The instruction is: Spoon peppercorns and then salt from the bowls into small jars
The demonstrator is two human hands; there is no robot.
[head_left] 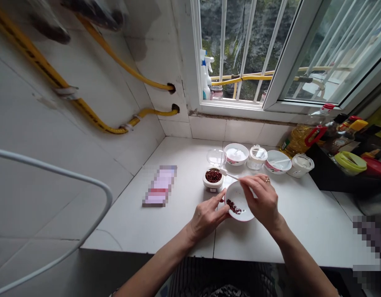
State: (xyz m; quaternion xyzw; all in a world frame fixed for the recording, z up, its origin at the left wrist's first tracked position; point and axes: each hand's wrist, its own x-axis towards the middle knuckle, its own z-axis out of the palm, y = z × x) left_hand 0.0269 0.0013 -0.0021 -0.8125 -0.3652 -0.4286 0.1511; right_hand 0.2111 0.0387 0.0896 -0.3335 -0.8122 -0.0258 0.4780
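My left hand (207,216) grips the near-left rim of a white bowl (246,210), which is tilted and has some dark red peppercorns (234,207) lying in its left side. Between the fingers of my right hand (261,198) is the thin handle of a small white spoon (229,175). The spoon's head is at the right edge of an open white jar (212,187) full of the same dark red peppercorns. Behind that jar a clear lid (217,156) stands open. My right hand covers part of the bowl's right side.
Behind stand a bowl of white powder (236,154), a lidded jar (257,156), another bowl with a spoon (277,161) and a second white jar (301,166). An oil bottle (302,134) and sauce bottles (345,136) are at the right. A blurred pink packet-like object (161,185) lies left.
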